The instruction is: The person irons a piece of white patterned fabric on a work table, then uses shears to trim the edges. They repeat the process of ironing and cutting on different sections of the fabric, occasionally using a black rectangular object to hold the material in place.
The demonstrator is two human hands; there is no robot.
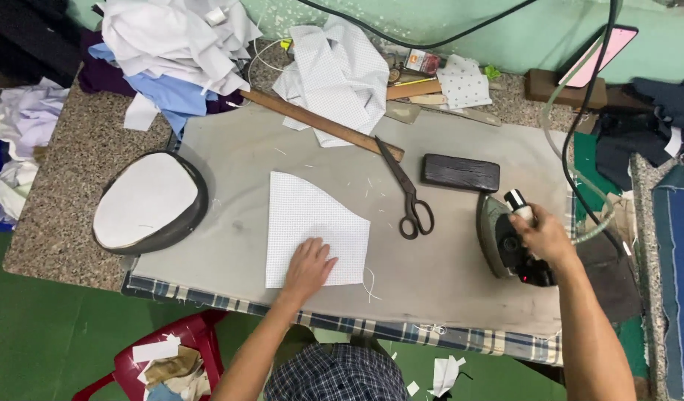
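**Pressing station: cloth piece held flat, iron gripped at rest**

Left hand [309,265] laid palm-down, fingers [321,249] spread flat on the lower edge of the white cloth piece [312,223]; nothing clasped. Right hand [541,236] closed around the handle of the iron [509,245], parked well to the right of the cloth on the padded desk [230,148].

Step in hand, as judged: cloth smoothed and pinned, iron not yet brought over. Next move calls for lifting the iron, carrying it leftward to the cloth, and keeping the flat fingers out of the soleplate's path.

Between the two hands: black scissors [410,200], lying close to the route. Beyond the right fingers: dark block [461,172]. Trailing from the iron: cable and hose [580,148], liable to drag. Farther beyond: wooden ruler [320,122], crumpled white fabric [342,74]. Left of the left hand: oval pressing pad [149,200]. Far upper left: heap of cloth [171,44].
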